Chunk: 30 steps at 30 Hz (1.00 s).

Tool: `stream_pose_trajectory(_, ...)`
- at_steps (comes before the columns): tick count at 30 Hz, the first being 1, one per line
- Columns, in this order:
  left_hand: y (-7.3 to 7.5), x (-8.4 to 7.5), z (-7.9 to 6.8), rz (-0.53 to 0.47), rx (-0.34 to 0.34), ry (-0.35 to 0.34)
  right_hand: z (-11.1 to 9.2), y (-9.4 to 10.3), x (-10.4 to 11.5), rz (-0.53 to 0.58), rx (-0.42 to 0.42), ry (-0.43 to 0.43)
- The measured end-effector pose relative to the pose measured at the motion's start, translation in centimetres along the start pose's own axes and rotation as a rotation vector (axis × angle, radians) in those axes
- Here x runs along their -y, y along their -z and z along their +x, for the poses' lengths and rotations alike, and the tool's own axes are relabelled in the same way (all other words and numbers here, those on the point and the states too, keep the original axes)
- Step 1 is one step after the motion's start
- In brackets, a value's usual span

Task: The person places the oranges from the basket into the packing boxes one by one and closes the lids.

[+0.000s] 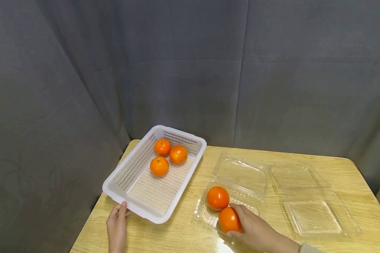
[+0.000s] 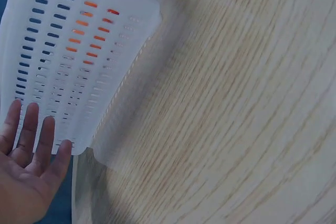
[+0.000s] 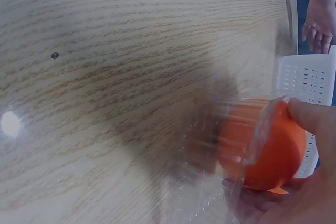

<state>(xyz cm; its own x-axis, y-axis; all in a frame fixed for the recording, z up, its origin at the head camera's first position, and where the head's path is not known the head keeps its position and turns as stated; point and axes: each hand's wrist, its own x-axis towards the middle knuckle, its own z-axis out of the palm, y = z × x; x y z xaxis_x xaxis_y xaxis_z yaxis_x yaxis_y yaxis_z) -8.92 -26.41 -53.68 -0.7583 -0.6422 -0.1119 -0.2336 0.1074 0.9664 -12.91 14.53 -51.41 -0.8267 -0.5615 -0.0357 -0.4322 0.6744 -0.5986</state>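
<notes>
My left hand [image 1: 117, 225] holds the near left corner of a white plastic basket [image 1: 185, 191], thumb at the rim and fingers below it. The left wrist view shows those fingers against the slotted outer wall [image 2: 58, 77]. Three oranges [image 1: 159, 166] lie together toward the basket's far end. On the right, my right hand [image 1: 254, 226] grips an orange [image 1: 229, 219] at the near side of an open clear plastic clamshell box [image 1: 250, 205]. Another orange [image 1: 217, 198] sits in that box, just behind the gripped one. In the right wrist view the box wall [image 3: 247, 124] partly covers the gripped orange.
A second clear clamshell box [image 1: 315, 214] stands open on the right of the wooden table [image 1: 364, 196]. Both boxes have their lids folded back toward the far edge. Grey curtains [image 1: 183, 70] hang behind and to the left of the table.
</notes>
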Motion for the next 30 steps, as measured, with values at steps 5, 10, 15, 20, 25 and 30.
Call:
stream_pose_trajectory(5, 0.07, -0.05, -0.23, 0.103, 0.014, -0.014, -0.03, 0.10, -0.02, -0.003, 0.010, 0.015)
stream_pose_trajectory(10, 0.11, -0.05, -0.38, 0.148, 0.030, -0.010, -0.14, 0.06, -0.11, -0.017, 0.018, 0.000)
stream_pose_trajectory(15, 0.03, 0.04, -0.33, 0.136, 0.025, -0.019, -0.10, 0.00, -0.15, -0.032, 0.023, -0.010)
stream_pose_trajectory(20, -0.08, 0.21, -0.22, 0.069, 0.029, -0.006, -0.07, 0.12, 0.09, -0.018, 0.023, -0.007)
stream_pose_trajectory(25, -0.08, 0.34, -0.13, 0.050, 0.044, 0.016, 0.05, 0.43, 0.46, -0.028, 0.015, -0.028)
stream_pose_trajectory(30, -0.30, 0.56, -0.32, 0.042, 0.048, 0.009, 0.41, 0.94, 0.70, -0.091, -0.036, 0.042)
